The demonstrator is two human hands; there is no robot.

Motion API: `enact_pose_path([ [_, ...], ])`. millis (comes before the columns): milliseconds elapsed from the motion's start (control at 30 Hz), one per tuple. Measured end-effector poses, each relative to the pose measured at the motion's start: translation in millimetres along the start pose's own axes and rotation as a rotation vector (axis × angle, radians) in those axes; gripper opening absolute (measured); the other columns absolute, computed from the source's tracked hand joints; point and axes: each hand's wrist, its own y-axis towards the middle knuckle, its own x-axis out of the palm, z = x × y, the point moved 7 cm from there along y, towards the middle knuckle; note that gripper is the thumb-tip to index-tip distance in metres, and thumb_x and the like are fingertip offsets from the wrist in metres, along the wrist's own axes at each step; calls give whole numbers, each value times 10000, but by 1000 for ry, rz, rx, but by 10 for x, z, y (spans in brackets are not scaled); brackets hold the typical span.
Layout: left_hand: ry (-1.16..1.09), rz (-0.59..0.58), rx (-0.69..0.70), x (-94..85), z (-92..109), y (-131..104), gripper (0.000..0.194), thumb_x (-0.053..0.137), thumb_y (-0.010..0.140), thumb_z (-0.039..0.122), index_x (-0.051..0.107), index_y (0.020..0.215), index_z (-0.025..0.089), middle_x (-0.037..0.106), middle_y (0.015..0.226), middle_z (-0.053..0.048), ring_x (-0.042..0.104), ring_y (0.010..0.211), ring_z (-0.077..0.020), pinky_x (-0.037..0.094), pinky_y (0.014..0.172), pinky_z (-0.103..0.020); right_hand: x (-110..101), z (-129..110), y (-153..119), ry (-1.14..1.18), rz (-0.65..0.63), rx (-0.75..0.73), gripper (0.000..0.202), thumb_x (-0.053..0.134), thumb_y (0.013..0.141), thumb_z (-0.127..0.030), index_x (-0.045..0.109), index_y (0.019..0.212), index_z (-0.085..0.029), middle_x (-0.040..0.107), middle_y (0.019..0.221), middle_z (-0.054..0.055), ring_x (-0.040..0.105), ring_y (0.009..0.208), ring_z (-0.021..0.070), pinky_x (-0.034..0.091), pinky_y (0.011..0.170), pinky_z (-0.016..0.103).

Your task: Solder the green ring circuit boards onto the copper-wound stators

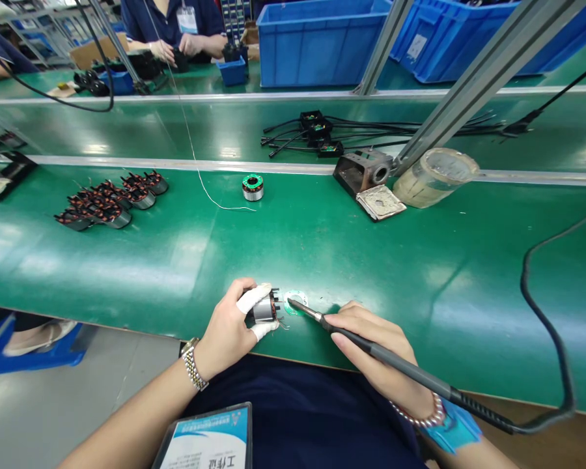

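Stator (264, 311), lying on its side near the front edge of the green bench (200, 267), between 6 and 7 o'clock from the centre of my view. Whether its underside touches the bench, I cannot tell. I rate it dense and stiff, its metal barrel smooth and possibly slippery; the dark pins (276, 305) I judge easily bent. Grip point — barrel wall only, on opposite sides, clear of the pins. The axis runs roughly 9 to 3 o'clock, pinned end facing 3.

My left hand (229, 329) is clamped on the barrel, white-covered fingertips at its 12 and 6 o'clock. Just beside the pins, at 3 o'clock, lies a ring board (297, 294), apparently thin and light. My right hand (388, 332) is closed pen-fashion around a soldering iron (410, 370) — tip pointing to 10 o'clock, over the board; contact cannot be confirmed.

Farther out from the stator: board-topped stator (252, 190) at 12, stator cluster (110, 202) at 10, metal holder (366, 168) at 1, jar (427, 182) at 2.
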Motion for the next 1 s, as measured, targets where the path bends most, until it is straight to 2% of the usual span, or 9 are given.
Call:
enact_pose_path([
  [200,-17,-15,-16,23,-28,-21,473,629,727,259,455,1164,215,509,1050,-87,566,944,-223,496,815,-363,-213,34,53,-142,85,11,181,552,792,-130,642,927,-209,651,754,39,601,683,163,493,604,287],
  [533,-32,32,-24,68,-111,-51,430,595,737,265,479,1148,218,530,1061,-83,591,936,-220,513,781,-346,-1566,497,531,-783,695,-77,248,556,793,-320,649,981,-187,662,888,83,611,825,216,489,775,373],
  [600,-32,35,-20,73,-112,-51,432,594,733,260,477,1147,226,533,1059,-77,593,936,-218,513,782,-345,-1737,649,613,-848,733,-63,289,550,789,-347,644,1003,-177,643,907,95,602,838,222,485,785,380],
  [667,-28,39,-17,75,-112,-51,436,595,732,257,470,1149,229,526,1065,-77,591,936,-219,512,782,-350,-1822,781,716,-884,672,-27,296,533,789,-367,655,973,-170,632,867,98,602,798,224,494,748,376],
  [733,-25,39,-21,74,-112,-50,441,596,736,256,462,1155,226,516,1075,-83,588,938,-220,510,787,-356,-1830,819,788,-888,614,-5,280,528,785,-374,666,926,-175,631,814,88,607,756,220,501,717,366],
  [833,-44,26,-27,72,-103,-45,453,605,736,253,455,1163,227,515,1076,-83,587,942,-217,504,805,-362,-1687,643,756,-783,643,-15,260,539,788,-358,641,956,-187,647,835,72,619,741,202,498,734,350],
  [900,-61,23,-31,67,-94,-38,471,621,725,247,457,1166,231,524,1067,-77,586,945,-216,501,816,-363,-1431,495,676,-621,590,17,254,524,812,-327,599,1015,-194,653,795,43,615,614,158,508,660,305],
  [967,-70,27,-41,59,-92,-30,486,637,708,239,465,1162,230,530,1058,-74,585,944,-217,500,820,-363,-1041,327,565,-561,447,26,163,528,815,-303,608,922,-209,619,615,-17,587,495,122,498,552,238],
  [1000,-71,27,-47,56,-93,-26,488,643,702,235,469,1158,227,530,1054,-74,584,943,-217,500,820,-363,-792,271,509,-505,304,23,125,509,828,-274,598,886,-209,618,605,-21,594,501,116,497,545,220],
])
